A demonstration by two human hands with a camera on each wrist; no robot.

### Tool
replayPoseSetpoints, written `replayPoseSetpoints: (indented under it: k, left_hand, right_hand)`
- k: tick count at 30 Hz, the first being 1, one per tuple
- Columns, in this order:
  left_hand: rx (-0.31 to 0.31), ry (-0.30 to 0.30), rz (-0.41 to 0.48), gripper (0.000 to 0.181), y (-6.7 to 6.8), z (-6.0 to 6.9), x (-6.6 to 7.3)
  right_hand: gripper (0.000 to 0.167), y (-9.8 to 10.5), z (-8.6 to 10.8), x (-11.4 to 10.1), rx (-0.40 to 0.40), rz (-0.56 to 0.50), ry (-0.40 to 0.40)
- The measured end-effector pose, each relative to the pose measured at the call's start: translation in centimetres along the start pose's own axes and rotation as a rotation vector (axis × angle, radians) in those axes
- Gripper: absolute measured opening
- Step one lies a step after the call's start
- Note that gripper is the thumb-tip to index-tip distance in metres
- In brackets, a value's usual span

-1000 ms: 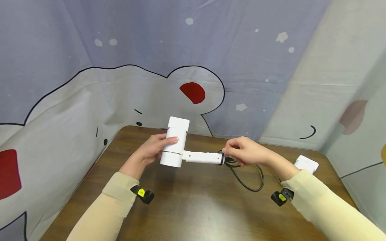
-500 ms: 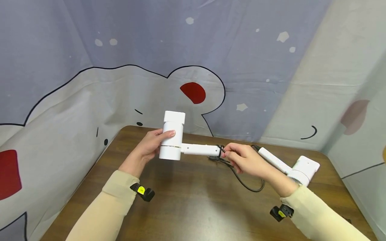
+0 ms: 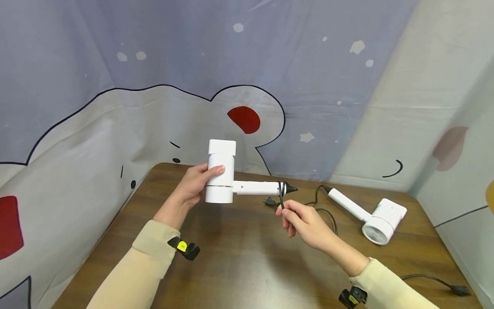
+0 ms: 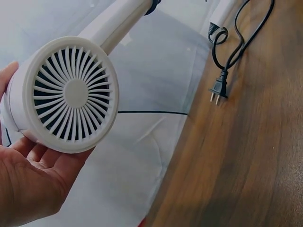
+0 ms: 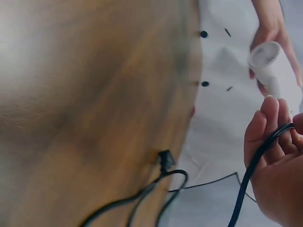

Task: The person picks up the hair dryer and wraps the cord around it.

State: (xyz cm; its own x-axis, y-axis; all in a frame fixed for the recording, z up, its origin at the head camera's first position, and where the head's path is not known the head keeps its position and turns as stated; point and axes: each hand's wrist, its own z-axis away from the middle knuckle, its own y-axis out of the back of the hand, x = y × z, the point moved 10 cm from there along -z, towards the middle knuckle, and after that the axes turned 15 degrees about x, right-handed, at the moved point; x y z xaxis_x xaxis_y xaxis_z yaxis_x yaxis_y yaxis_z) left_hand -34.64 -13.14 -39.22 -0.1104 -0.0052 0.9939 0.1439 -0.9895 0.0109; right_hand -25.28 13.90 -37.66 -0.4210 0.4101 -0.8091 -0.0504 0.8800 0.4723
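My left hand (image 3: 193, 184) grips the body of a white hair dryer (image 3: 221, 171), thumb across its front, above the table. The dryer's handle points right; a turn of black cord (image 3: 280, 191) lies around its end, by the dark cone-shaped sleeve. Below the handle end my right hand (image 3: 308, 223) pinches that cord between thumb and fingers. In the left wrist view the round grille (image 4: 75, 93) of the dryer faces the camera, the left hand (image 4: 38, 182) around its body. The right wrist view shows the cord (image 5: 251, 168) running across the right hand (image 5: 279, 165).
A second white hair dryer (image 3: 382, 221) lies on the brown table (image 3: 239, 266) at the right. A plug (image 3: 271, 201) lies behind my right hand, and another plug (image 3: 460, 291) is near the right edge. A patterned curtain (image 3: 173, 128) hangs behind the table.
The held dryer has risen slightly and its handle is nearly level. My right hand has moved down from the handle end, drawing the cord with it; the second dryer has come into full view.
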Motion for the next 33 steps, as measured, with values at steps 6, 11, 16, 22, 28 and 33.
replayPoseSetpoints:
  k: [6, 11, 16, 22, 28, 33]
  left_hand:
    - [0.002, -0.020, 0.014, 0.058, 0.0, 0.1, 0.2]
    - [-0.001, -0.028, 0.023, 0.057, -0.1, 0.3, 0.1]
    - [-0.016, -0.023, 0.030, 0.055, -0.4, 0.5, 0.0]
    - [-0.022, -0.021, 0.042, 0.055, -0.8, 0.5, -0.3]
    - [-0.015, -0.024, 0.052, 0.053, -1.1, 0.7, -0.2]
    - [-0.015, -0.026, 0.069, 0.053, -1.6, 0.8, 0.0]
  right_hand:
    - [0.024, -1.1, 0.9, 1.5, -0.028, -0.059, -0.030]
    - [0.026, -1.9, 1.5, 2.7, -0.054, -0.117, -0.053]
    - [0.027, -2.4, 1.7, 3.7, -0.062, -0.151, -0.074]
    - [0.028, -2.6, 1.7, 4.5, -0.086, -0.164, -0.119]
    - [0.029, -2.6, 1.5, 5.6, -0.103, -0.199, -0.217]
    - [0.031, -2.6, 1.5, 6.5, -0.097, -0.224, -0.279]
